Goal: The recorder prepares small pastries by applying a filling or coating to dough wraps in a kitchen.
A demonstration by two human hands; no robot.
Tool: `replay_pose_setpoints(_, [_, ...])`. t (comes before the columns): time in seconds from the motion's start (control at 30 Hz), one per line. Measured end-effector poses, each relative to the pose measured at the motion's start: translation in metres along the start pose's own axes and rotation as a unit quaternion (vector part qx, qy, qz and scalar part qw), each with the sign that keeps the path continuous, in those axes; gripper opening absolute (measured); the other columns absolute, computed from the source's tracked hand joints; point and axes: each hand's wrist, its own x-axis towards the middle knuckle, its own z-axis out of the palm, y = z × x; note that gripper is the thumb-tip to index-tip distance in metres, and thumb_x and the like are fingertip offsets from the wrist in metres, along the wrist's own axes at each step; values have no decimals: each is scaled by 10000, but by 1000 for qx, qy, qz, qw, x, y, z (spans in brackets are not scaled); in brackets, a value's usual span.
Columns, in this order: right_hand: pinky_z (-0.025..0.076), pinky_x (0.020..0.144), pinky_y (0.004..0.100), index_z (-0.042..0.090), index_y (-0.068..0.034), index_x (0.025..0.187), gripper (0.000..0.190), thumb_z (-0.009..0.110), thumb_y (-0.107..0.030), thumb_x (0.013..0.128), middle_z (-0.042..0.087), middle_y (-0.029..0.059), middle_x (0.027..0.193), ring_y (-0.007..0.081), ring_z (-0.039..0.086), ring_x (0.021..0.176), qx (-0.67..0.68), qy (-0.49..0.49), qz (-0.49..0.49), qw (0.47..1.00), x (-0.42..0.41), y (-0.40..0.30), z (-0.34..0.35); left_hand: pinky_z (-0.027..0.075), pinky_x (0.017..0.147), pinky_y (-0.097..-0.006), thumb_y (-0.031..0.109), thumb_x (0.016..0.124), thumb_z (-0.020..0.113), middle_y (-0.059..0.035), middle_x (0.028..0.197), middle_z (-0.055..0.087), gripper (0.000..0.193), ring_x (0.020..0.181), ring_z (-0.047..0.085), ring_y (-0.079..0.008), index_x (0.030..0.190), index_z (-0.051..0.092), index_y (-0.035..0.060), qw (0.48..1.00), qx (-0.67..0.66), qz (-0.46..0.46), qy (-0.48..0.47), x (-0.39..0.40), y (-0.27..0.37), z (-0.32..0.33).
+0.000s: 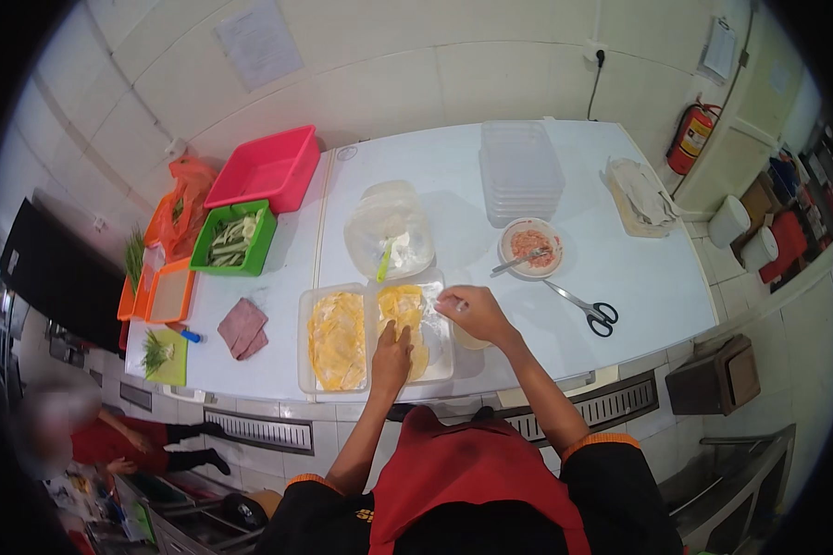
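My left hand [392,354] is palm down over the right-hand plastic tray [446,361], fingers apart and touching the yellow filled dough pieces [400,302] there. White flour dusts the tray's bare right side. Above its right rim is my right hand [477,310], fingers bent and tips close together; whether they pinch anything cannot be made out. Under that wrist a pale, round dough wrapper [470,340] lies on the table, partly hidden. A second tray [305,347] on the left is filled with overlapping yellow dough pieces [338,340].
Beyond the trays stands a flour tub [361,243] with a green-handled utensil [384,262]. To the right are a bowl of minced filling [529,244], scissors [586,309] and stacked plastic containers [524,170]. A folded cloth [242,329], knife [186,333] and green vegetable bin [233,238] lie left.
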Motion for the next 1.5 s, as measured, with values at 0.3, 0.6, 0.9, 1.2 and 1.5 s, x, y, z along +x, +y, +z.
replay_pose_setpoints(0.3, [515, 659, 313, 669, -31, 895, 171, 678, -176, 803, 671, 112, 793, 218, 649, 699, 19, 17, -5, 1000, -49, -5, -7, 504, 640, -437, 85, 785, 642, -155, 884, 619, 139, 746, 621, -352, 918, 644, 43, 998, -16, -8, -59, -2, 19, -31])
replay_pose_setpoints(0.6, [510, 672, 442, 573, 3, 816, 92, 602, -15, 731, 637, 191, 786, 362, 639, 804, -215, -150, -32, 964, -18, 16, 86, 496, 692, -459, 25, 734, 651, -189, 837, 626, 163, 793, 616, -378, 881, 583, 39, 983, 66, -52, -164, 20, -17, -34])
replay_pose_setpoints(0.9, [517, 679, 437, 599, -2, 821, 143, 616, 22, 681, 637, 218, 799, 369, 642, 797, -167, -206, -4, 964, -16, 31, 97, 506, 652, -438, 0, 730, 608, -187, 762, 637, 92, 741, 639, -373, 805, 625, 49, 976, 102, -36, -190, 22, -30, -42])
replay_pose_setpoints(1.2, [506, 728, 430, 643, -46, 895, 212, 639, -10, 686, 655, 164, 832, 338, 640, 851, -202, -220, 9, 954, -13, 33, 99, 513, 644, -407, 36, 747, 615, -172, 828, 629, 52, 740, 638, -333, 794, 635, 40, 963, 193, 10, -190, 27, -24, -37])
replay_pose_setpoints(1.5, [520, 687, 355, 643, -48, 921, 240, 716, -195, 746, 667, 145, 827, 292, 652, 745, -1, -120, -41, 992, -10, -8, 5, 466, 853, -439, 45, 788, 628, -292, 1225, 491, 338, 1005, 539, -432, 1122, 604, 0, 999, -2, -14, -47, 0, -9, 5])
